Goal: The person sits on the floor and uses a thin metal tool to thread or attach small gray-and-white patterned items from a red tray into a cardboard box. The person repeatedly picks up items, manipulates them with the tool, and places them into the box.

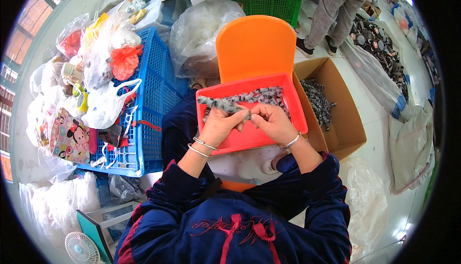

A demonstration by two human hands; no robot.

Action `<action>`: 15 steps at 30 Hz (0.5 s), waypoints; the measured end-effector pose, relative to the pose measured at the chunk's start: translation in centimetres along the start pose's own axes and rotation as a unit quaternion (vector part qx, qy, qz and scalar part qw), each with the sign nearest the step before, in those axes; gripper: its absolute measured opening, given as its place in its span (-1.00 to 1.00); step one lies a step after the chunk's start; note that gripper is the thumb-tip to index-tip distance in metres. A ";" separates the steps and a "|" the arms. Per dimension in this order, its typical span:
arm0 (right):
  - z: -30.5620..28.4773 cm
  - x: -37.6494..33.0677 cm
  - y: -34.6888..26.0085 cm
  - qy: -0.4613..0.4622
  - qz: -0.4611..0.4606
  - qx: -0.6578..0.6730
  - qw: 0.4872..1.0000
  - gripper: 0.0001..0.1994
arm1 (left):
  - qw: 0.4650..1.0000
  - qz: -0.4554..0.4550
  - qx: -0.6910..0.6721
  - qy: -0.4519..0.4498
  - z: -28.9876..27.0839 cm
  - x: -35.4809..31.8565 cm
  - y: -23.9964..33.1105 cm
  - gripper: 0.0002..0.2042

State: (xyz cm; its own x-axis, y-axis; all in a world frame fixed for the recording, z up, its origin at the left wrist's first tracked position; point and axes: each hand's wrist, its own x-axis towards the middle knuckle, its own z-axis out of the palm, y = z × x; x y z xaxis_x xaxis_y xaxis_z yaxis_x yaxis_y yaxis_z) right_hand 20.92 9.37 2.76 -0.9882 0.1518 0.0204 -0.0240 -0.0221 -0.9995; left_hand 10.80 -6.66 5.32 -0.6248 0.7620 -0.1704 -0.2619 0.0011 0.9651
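While the left hand clamps a fuzzy grey piece mid-frame, the right hand pinches thumb and finger together at its end, over the red tray.

Free tray front, chairback beyond

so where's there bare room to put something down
The red tray has a bare patch between its near rim and the left hand and right hand. Bare floor shows between the box and white sack. Crowded: the tray's far half, with gray fuzzy pieces, and the blue crate, heaped with bags.
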 end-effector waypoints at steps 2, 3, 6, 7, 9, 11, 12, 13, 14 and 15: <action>0.1 0.0 -0.7 0.005 0.003 -0.030 1.000 -0.91 | 1.000 -0.003 0.025 0.006 -0.2 0.1 -0.2 -0.88; 0.1 -0.1 -0.9 0.008 0.005 -0.045 0.999 -0.91 | 0.999 -0.008 0.047 0.015 -0.3 0.2 -0.4 -0.87; 0.1 0.1 -0.4 0.028 -0.014 -0.072 0.997 -0.91 | 0.994 -0.016 0.098 0.036 -0.5 0.6 -0.9 -0.84; 0.2 0.0 -0.5 0.036 -0.019 -0.086 0.996 -0.90 | 0.993 -0.017 0.111 0.042 -0.6 0.7 -1.1 -0.83; 0.4 0.0 -0.8 0.051 -0.028 -0.112 0.992 -0.89 | 0.986 -0.021 0.159 0.055 -0.8 1.1 -2.0 -0.85; 0.5 0.1 0.1 0.074 -0.028 -0.141 0.987 -0.87 | 0.982 0.013 0.175 0.076 -0.4 1.1 -2.5 -0.86; 0.6 0.2 0.2 0.084 -0.028 -0.155 0.984 -0.86 | 0.981 0.048 0.167 0.090 0.5 0.7 -2.1 -0.86; 0.8 0.1 0.0 0.100 -0.029 -0.185 0.977 -0.85 | 0.978 0.084 0.159 0.105 1.3 0.3 -2.0 -0.86; 1.2 0.0 -0.4 0.116 -0.030 -0.214 0.969 -0.85 | 0.974 0.100 0.176 0.106 1.1 0.5 -3.5 -0.89; 1.5 -0.2 -0.8 0.134 -0.029 -0.246 0.960 -0.84 | 0.963 0.151 0.194 0.108 1.3 0.6 -3.8 -0.89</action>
State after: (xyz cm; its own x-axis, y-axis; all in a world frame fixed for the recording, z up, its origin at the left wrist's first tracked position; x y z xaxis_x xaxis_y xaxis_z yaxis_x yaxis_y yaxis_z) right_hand 20.90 7.90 3.58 -0.9111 0.3896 0.1343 0.0622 0.4522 -0.8897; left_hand 12.38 -5.32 1.81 -0.7783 0.6135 0.1334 0.2244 0.0733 0.9717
